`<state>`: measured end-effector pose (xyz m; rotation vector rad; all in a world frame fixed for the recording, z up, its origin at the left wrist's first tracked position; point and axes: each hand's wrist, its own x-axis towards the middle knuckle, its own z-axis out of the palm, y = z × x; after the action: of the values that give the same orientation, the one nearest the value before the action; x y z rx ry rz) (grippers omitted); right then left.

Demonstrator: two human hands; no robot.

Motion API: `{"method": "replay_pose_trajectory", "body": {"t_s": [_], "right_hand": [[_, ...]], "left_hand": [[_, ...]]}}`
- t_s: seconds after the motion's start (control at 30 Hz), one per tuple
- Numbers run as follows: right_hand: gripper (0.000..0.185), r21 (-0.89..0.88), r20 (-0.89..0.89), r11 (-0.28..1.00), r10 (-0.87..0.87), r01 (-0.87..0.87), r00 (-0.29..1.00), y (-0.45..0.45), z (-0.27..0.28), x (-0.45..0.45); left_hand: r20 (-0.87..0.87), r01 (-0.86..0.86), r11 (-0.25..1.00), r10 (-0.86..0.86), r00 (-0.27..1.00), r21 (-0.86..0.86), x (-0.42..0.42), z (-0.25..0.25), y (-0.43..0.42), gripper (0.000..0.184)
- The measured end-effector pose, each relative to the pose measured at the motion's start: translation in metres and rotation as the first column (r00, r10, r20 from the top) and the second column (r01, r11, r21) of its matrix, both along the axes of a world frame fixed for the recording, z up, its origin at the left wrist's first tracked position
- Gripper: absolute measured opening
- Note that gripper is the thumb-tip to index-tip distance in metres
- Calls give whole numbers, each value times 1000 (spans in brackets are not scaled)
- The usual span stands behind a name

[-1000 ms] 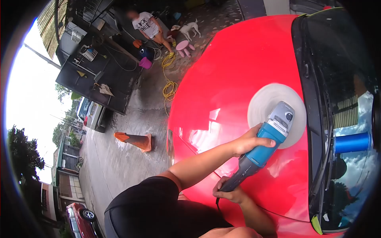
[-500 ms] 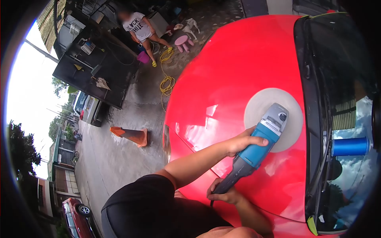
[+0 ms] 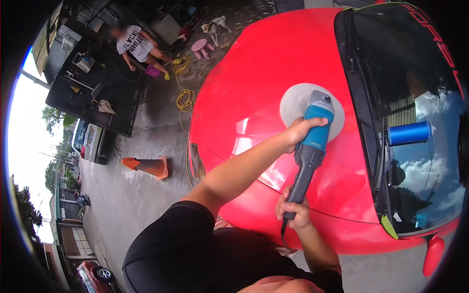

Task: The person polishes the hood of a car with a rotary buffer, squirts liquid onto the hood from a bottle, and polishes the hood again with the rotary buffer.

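A teal and black car polisher (image 3: pixel 312 139) with a round white pad (image 3: pixel 294 103) rests on the red car bonnet (image 3: pixel 259 73). The pad lies against the paint, close to the windscreen edge. My left hand (image 3: pixel 304 133) is closed around the polisher's teal body, just behind its grey metal head, thumb across the top. Around the black rear handle, my right hand (image 3: pixel 294 211) is closed as well, nearer to my body. A dark power cord (image 3: pixel 283 232) hangs from the handle's end.
The windscreen (image 3: pixel 420 161) is at right, with a blue cylinder (image 3: pixel 409 133) by it. On the wet concrete stand an orange traffic cone (image 3: pixel 150 167), a coiled yellow cord (image 3: pixel 185 100) and a pink stool (image 3: pixel 202 48). A dog (image 3: pixel 215 29) and another person (image 3: pixel 137 45) are farther back.
My view has shifted. The polisher has swung from a slant to nearer upright in view, its handle end and my right hand moving forward and right. Both hands keep their hold.
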<state>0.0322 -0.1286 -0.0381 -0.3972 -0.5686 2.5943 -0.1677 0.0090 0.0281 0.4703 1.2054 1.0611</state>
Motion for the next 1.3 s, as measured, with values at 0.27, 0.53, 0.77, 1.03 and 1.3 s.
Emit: {"method": "replay_pose_trajectory", "body": {"t_s": [0.27, 0.53, 0.77, 1.03, 1.3], "right_hand": [[33, -70, 105, 995, -69, 77, 992, -104, 28, 68], [35, -150, 80, 963, -212, 222, 974, -147, 54, 82], [34, -117, 12, 980, -158, 158, 987, -84, 33, 62], [32, -24, 78, 993, -114, 116, 990, 6, 35, 24], [28, -38, 69, 994, -100, 102, 993, 43, 26, -5]], "left_hand": [[75, 86, 996, -85, 994, -11, 69, 1, -87, 76], [180, 198, 978, -206, 962, 61, 103, 0, -103, 86], [189, 108, 993, -115, 975, 50, 75, 7, -43, 83], [141, 30, 996, -41, 989, 79, 29, -1, 31, 83], [77, 33, 995, -41, 996, 98, -2, -14, 59, 78]]}}
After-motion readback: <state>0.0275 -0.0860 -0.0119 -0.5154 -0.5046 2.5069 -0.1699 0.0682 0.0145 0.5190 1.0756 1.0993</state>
